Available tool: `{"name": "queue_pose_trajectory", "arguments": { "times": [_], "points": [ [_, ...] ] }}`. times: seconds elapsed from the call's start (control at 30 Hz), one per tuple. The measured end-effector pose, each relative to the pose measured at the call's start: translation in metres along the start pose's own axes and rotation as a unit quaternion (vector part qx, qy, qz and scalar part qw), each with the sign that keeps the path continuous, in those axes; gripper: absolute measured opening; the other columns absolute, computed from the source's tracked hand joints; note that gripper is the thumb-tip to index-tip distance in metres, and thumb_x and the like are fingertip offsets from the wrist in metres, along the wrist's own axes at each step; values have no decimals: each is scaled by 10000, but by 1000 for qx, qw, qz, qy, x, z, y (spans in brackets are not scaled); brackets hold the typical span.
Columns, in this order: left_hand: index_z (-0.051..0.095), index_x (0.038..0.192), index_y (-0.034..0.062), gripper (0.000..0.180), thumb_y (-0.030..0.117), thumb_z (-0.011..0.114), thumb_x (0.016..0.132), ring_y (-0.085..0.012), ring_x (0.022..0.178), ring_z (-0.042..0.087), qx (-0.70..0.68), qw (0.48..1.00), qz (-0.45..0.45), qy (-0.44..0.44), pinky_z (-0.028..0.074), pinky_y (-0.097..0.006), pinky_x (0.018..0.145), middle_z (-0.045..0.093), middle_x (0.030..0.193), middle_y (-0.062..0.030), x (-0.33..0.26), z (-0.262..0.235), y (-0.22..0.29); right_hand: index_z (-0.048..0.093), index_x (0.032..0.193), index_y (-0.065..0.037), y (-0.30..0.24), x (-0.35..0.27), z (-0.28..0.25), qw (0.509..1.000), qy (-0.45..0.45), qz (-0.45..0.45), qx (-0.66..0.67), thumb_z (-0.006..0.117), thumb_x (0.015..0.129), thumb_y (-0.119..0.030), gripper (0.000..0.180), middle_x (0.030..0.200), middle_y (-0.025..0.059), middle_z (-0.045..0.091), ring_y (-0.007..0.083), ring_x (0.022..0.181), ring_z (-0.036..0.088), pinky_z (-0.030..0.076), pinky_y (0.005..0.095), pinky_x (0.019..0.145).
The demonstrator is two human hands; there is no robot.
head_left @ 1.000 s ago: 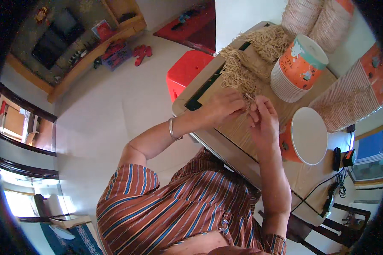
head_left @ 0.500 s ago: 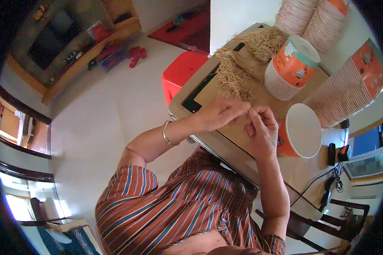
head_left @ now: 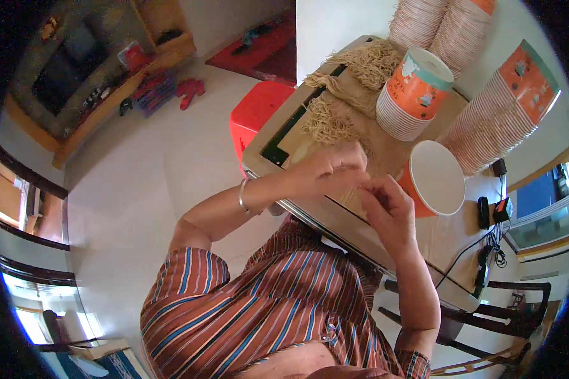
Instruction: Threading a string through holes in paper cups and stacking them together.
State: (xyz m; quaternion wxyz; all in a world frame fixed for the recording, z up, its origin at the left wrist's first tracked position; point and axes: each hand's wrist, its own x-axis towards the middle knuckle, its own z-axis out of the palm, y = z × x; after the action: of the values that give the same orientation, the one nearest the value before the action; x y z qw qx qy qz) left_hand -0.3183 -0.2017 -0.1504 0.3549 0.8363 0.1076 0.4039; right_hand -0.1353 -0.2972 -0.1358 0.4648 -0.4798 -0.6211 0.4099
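Item, as I logged it: tan string bundles (head_left: 335, 117) lay on the table (head_left: 310, 211), beside a stack of paper cups (head_left: 414, 95) and an upturned cup (head_left: 433, 180). Left hand (head_left: 325, 170) and right hand (head_left: 389, 208) met fingertip to fingertip, pinched on what I judged a thin strand. Light, limp, tangle-prone; best taken near one end.

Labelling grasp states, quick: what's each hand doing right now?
Left hand: fingers pinched shut on tan strings.
Right hand: fingertips pinched at the same strings; grip unclear.
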Motion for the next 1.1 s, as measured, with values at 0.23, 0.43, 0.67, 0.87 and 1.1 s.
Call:
{"name": "queue_pose_trajectory", "arguments": {
  "times": [0.23,0.43,0.67,0.87,1.1],
  "points": [
    [570,1175,120,314,209,604,875,-283,1308,416,247,964,52,-87,308,-440,1086,538,1271,-100,-15,21,-82,607,914,-23,12,-6,-3,999,44,17,21,620,890,-39,31,741,-18,527,49,667,463,413,212,611],
    [557,1247,161,498,263,676,774,-315,1388,308,404,896,35,-180,219,-496,1149,477,1379,-98,-6,10,-129,608,868,-14,-23,-32,-16,998,31,-25,-51,649,846,-10,47,740,45,589,85,667,529,448,236,610],
    [607,1150,145,346,183,633,807,-283,1345,379,416,898,69,-124,276,-474,1119,495,1367,-82,9,-15,-185,444,629,-72,-66,-100,-87,802,417,-2,428,591,858,-117,276,605,-21,404,107,473,368,307,255,436],
    [586,1189,143,373,199,625,822,-288,1323,404,409,895,95,-151,271,-482,1120,496,1362,-87,10,-22,-188,601,737,6,-73,-92,-91,957,252,-37,-137,661,699,-94,123,629,37,547,93,511,463,326,238,445],
    [550,1245,136,372,239,594,891,-301,1323,379,401,913,50,-58,269,-497,1095,483,1359,-95,16,-30,-132,561,902,12,-5,-20,-39,978,-12,-28,-205,585,845,14,62,787,93,530,204,696,533,423,288,600]
  ]
}}
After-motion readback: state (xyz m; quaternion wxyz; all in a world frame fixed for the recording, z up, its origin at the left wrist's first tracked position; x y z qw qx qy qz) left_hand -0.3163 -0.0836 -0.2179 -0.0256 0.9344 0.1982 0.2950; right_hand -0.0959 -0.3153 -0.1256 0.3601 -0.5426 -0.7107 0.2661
